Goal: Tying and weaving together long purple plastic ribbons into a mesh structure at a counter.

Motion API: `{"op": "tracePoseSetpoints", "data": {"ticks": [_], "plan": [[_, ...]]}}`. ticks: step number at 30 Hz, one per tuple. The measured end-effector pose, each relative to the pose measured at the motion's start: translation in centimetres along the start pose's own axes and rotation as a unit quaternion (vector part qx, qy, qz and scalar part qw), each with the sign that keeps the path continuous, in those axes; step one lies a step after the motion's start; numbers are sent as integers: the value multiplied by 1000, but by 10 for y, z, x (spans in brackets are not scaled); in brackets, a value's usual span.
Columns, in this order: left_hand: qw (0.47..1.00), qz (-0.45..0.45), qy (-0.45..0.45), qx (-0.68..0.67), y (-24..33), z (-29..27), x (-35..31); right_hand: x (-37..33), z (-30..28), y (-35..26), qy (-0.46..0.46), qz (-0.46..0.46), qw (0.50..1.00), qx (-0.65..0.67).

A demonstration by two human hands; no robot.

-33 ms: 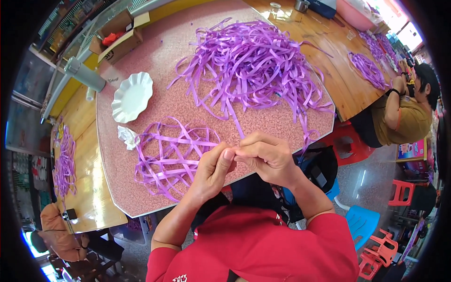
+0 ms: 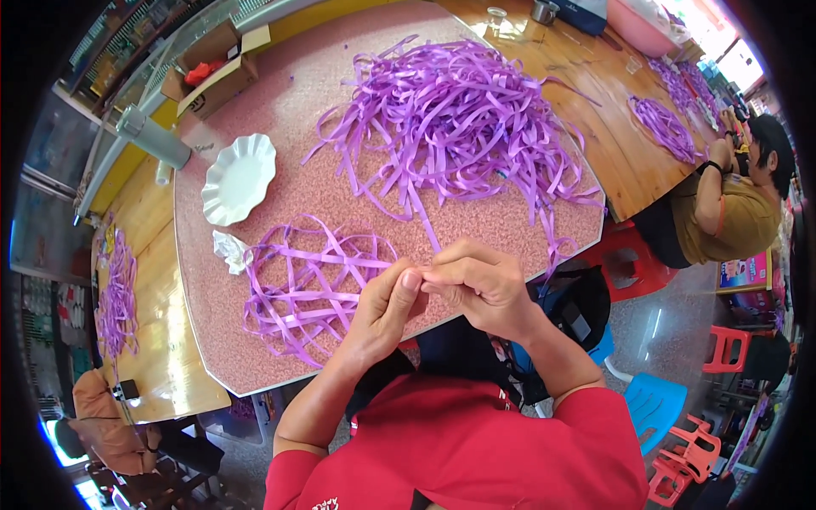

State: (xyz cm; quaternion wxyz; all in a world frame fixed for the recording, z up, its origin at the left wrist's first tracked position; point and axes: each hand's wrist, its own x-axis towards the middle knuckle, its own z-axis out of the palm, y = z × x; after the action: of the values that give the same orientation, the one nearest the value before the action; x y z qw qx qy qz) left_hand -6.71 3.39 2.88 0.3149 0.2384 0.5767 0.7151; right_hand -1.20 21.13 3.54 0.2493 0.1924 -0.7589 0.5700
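Observation:
My left hand (image 2: 384, 308) and my right hand (image 2: 483, 287) meet fingertip to fingertip over the near edge of the pink table, both closed in a pinch. A purple ribbon (image 2: 426, 223) runs down from the big heap of ribbons (image 2: 463, 119) and disappears at my fingers. What lies right between the fingertips is too small and covered to see. Left of my left hand, a loose, looped pile of purple ribbon (image 2: 293, 285) spreads on the table, some strands passing behind that hand.
A white scalloped dish (image 2: 240, 180), a crumpled white tissue (image 2: 231, 252), a grey-green flask (image 2: 153, 138) and an open cardboard box (image 2: 217, 78) stand at the left. On the right, a person (image 2: 722, 195) sits at a wooden table (image 2: 578, 110). A red stool (image 2: 625, 259) is beside the pink table's corner.

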Motion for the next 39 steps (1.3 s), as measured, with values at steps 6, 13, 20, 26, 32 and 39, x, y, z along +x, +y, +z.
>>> {"op": "tracePoseSetpoints", "data": {"ticks": [6, 13, 20, 26, 32, 39], "plan": [[998, -39, 11, -39, 3, -4, -6, -5, -6, 0, -17, 84, 995, 53], [989, 25, 133, 64, 25, -67, -41, -6, -29, 10, 22, 167, 970, 176], [755, 135, 317, 557, 26, -132, -65, 11, -35, 44, 92, 188, 970, -123], [810, 154, 264, 501, 18, -88, -45, 12, -15, 69, -105, 190, 882, -418], [984, 73, 71, 145, -18, -29, -25, 19, -26, 53, -66, 300, 944, -124], [968, -76, -46, -234, -33, 26, -15, -3, -22, -6, 27, 369, 889, 271]]}}
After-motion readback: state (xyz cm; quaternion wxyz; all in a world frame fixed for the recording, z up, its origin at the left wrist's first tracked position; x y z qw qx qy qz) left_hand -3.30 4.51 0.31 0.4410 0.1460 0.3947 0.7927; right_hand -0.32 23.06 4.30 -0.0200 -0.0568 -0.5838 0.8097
